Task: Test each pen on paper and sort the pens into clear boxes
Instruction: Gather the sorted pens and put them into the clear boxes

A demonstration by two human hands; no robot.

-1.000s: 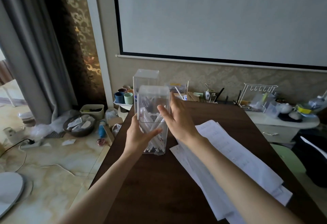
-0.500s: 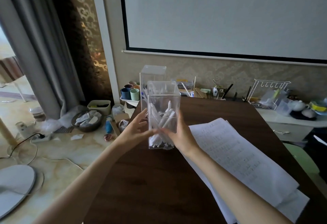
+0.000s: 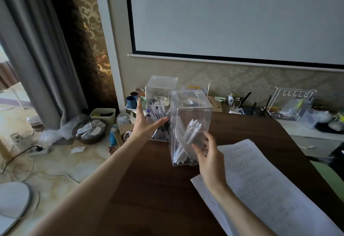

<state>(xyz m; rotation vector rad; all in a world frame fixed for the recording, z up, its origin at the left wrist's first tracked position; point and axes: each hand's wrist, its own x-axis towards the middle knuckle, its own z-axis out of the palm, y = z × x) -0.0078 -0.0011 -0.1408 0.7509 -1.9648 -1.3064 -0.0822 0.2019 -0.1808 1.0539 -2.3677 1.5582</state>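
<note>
Two tall clear boxes stand on the dark wooden table (image 3: pixel 158 189). The near clear box (image 3: pixel 191 109) holds several white pens (image 3: pixel 188 137). My right hand (image 3: pixel 210 159) grips its lower right corner, thumb on the front face and fingers on the right side. The far clear box (image 3: pixel 161 88), just behind and to the left, holds several dark pens (image 3: pixel 156 111). My left hand (image 3: pixel 145 125) lies against that box's left front corner with fingers spread and the thumb across its front. Sheets of written paper (image 3: pixel 264 185) lie to the right.
Coloured cups (image 3: pixel 134 99) sit on a tray behind the far box. A white wire rack (image 3: pixel 292 103), routers and small clutter line the back counter. On the floor to the left are a bowl (image 3: pixel 89 131), a green bin (image 3: pixel 102 115) and cables.
The near box moved right and now stands on the table beside the far box. My left hand left it and went to the far box. My right hand slid lower on it.
</note>
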